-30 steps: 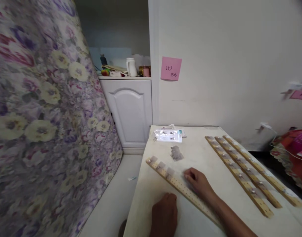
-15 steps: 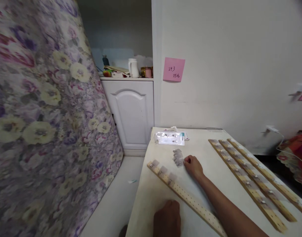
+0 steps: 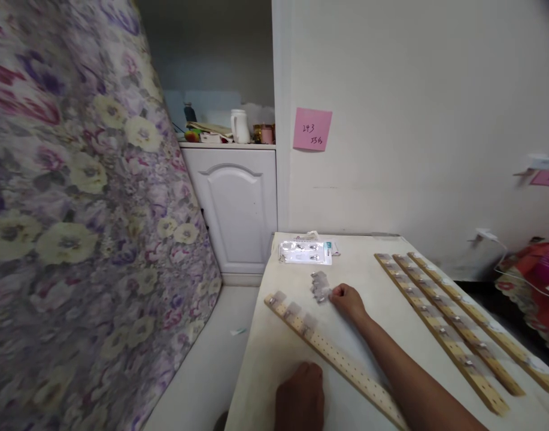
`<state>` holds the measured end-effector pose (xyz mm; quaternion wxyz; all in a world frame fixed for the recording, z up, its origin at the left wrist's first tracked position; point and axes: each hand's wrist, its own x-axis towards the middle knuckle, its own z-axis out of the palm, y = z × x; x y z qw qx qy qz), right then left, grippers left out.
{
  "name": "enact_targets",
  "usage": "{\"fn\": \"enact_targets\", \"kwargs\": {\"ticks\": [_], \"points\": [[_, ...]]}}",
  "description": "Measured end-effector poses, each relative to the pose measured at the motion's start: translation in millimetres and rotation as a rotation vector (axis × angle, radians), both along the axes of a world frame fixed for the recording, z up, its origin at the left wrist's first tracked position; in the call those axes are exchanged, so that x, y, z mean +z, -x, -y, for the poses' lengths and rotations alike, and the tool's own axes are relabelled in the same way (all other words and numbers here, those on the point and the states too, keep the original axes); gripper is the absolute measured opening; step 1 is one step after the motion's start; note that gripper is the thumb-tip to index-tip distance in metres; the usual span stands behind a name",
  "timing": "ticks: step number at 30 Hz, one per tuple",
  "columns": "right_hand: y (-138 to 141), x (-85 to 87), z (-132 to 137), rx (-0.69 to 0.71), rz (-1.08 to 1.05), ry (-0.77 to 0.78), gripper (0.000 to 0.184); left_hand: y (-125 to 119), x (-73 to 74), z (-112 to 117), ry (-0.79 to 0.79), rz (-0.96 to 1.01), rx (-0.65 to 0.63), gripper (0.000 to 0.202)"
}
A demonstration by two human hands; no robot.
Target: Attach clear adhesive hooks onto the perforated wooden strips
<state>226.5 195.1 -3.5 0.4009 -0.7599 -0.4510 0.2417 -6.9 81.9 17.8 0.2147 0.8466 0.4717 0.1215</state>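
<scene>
My right hand [image 3: 348, 301] reaches across the white table [image 3: 368, 281], its fingers pinched on a small pile of clear packets [image 3: 320, 285]. Just in front of it lies a long perforated wooden strip [image 3: 332, 354] with several clear packets hung at its far end. My left hand [image 3: 300, 396] rests on the table near the front edge, beside that strip, its fingers curled under and hidden.
Three more wooden strips [image 3: 454, 326] loaded with packets lie side by side on the table's right. A clear blister pack [image 3: 305, 252] sits at the far edge. A flowered mattress [image 3: 76, 209] leans on the left, by a white cabinet [image 3: 236, 203]. A pink note [image 3: 312, 129] hangs on the wall.
My right hand moved from the wooden strip forward to the pile of clear packets and closed on it. My left hand stayed in place.
</scene>
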Motion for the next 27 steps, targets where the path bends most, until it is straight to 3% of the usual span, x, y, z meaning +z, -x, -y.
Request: {"fn": "enact_targets", "kwargs": {"ticks": [9,20,27], "points": [[-8.0,1.2,32.5,0.046,-0.268,-0.059,0.017,0.7,4.5,2.6,-0.003,0.037,0.026,0.024],[-18.1,5.0,68.1,-0.075,-0.210,-0.201,0.022,1.4,4.3,4.7,-0.023,0.052,0.012,0.025],[-6.6,20.8,85.4,0.136,-0.633,-0.118,0.028,-0.6,13.6,5.6,0.014,0.018,0.015,0.025]]}}
